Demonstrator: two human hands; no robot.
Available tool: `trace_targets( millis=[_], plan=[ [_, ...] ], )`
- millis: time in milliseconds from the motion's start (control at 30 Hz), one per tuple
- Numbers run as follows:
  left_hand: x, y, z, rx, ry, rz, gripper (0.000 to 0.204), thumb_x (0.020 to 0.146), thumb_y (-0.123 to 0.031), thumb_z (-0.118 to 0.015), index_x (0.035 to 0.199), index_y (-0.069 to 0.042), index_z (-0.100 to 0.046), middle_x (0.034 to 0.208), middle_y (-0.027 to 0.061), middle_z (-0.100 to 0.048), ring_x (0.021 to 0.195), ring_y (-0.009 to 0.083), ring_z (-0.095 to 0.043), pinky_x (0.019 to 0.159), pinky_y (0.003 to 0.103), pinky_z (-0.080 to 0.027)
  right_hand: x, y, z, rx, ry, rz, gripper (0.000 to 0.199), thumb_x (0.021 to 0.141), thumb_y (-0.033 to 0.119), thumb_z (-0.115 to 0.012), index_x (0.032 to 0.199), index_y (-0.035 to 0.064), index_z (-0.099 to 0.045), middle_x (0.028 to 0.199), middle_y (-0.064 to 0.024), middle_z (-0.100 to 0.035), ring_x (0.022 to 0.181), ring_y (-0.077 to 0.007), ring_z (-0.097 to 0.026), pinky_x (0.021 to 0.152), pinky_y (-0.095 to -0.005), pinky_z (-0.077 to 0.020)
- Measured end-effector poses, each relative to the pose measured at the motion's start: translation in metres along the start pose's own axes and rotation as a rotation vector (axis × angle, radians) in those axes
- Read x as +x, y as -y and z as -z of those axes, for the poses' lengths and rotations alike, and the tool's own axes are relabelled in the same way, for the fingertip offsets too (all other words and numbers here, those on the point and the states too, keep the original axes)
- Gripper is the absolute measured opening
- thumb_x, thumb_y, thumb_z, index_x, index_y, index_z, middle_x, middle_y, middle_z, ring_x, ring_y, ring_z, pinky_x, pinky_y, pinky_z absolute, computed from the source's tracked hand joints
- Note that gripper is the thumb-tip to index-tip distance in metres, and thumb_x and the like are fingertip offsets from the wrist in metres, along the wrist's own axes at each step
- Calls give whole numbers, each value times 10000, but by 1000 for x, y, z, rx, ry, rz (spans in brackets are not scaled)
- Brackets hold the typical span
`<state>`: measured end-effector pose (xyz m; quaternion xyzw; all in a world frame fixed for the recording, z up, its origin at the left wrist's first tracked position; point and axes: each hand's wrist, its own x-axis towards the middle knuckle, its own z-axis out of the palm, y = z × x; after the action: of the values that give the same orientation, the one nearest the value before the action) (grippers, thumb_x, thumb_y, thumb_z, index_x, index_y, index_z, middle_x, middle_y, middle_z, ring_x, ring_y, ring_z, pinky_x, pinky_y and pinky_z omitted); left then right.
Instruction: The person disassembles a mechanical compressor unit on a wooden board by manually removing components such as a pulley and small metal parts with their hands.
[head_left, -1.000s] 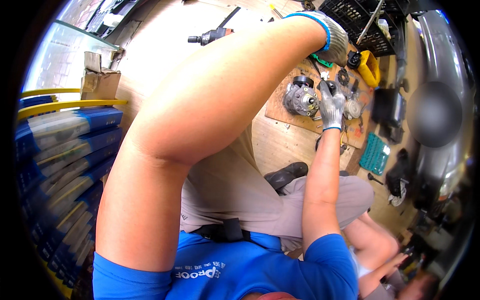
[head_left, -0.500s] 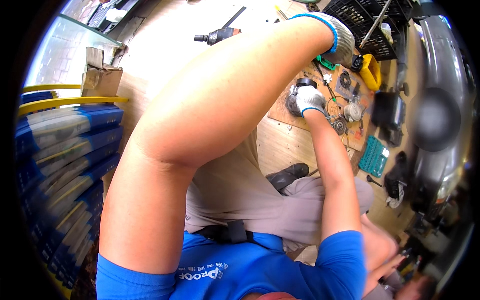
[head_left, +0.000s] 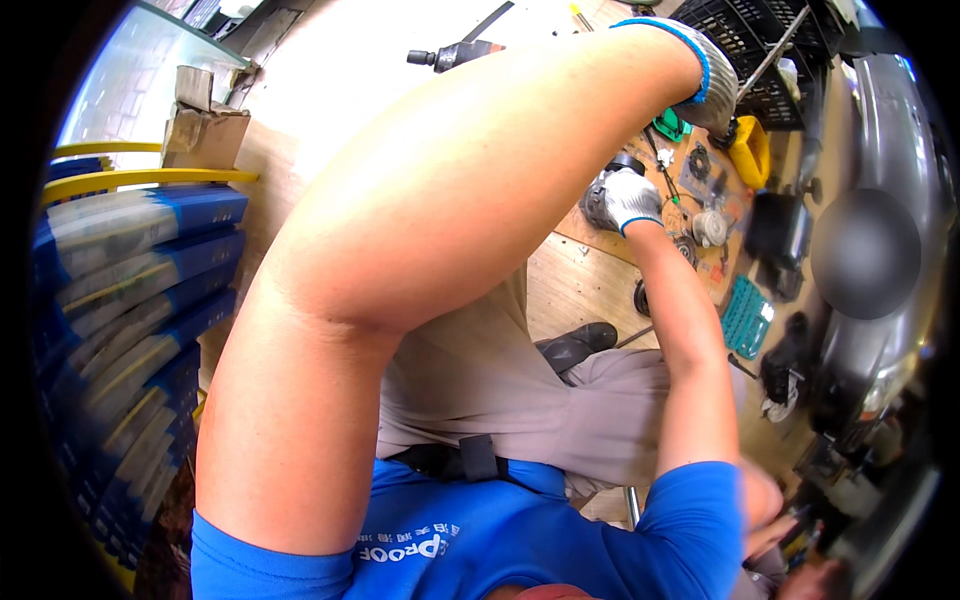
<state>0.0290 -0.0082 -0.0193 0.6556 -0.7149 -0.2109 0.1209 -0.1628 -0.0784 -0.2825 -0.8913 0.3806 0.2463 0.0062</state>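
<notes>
1. On the workshop floor (head_left: 556, 292), I see from afar a brown board (head_left: 712, 256) bearing a round metal part (head_left: 596, 207).
2. Half-curled, the gloved right hand (head_left: 632, 198) covers the round metal part; its grip I cannot tell.
3. Beyond that part, rightward, the gloved left hand (head_left: 716, 88) hides its fingers; I cannot tell opening or hold.

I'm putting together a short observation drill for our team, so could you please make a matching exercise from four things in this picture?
Column one:
1. Right hand
2. Power tool
3. Plastic tray
4. Chunky container

Column two:
A. Yellow
B. Partly hidden by the left arm
C. Teal
D. Gloved, on a round metal unit

Right pairs: 1-D, 2-B, 3-C, 4-A.
</notes>
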Motion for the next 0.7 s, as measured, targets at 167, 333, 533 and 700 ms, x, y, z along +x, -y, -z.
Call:
trace_targets(
  millis=[167, 333, 533, 700],
  plan=[
    [0, 3, -3, 2, 13, 3, 478, 931, -421, -612, 1205, -44, -719, 1123, 158, -729, 988, 314, -687, 880, 432, -534, -22, 6, 14, -30, -186, 88, 305, 955, 189, -473, 959, 31, -735, 988, -184, -741, 874, -374, -729, 768, -493, -580],
    [2, -1, 1, 1, 6, -6, 482, 930, -424, -614, 1208, -45, -718, 1127, 158, -728, 992, 313, -687, 882, 433, -533, -20, 2, -10, -86, -282, 39, 269, 922, 153, -506, 919, -14, -717, 877, -216, -729, 816, -380, -728, 712, -505, -583],
    [2, -1, 1, 11, 10, -12, 486, 928, -428, -615, 1211, -45, -716, 1132, 157, -728, 996, 312, -686, 885, 434, -532, -9, 4, -11, -26, -145, 65, 571, 1036, 465, -393, 976, 26, -752, 975, -228, -739, 924, -403, -728, 857, -499, -570],
    [-2, 5, 0, 16, 13, -4, 490, 927, -430, -617, 1214, -46, -715, 1135, 156, -727, 999, 311, -686, 888, 435, -532, -31, 26, 23, -32, -118, 34, 533, 1051, 419, -349, 1014, 88, -764, 984, -208, -744, 957, -406, -719, 901, -495, -554]
  ],
)
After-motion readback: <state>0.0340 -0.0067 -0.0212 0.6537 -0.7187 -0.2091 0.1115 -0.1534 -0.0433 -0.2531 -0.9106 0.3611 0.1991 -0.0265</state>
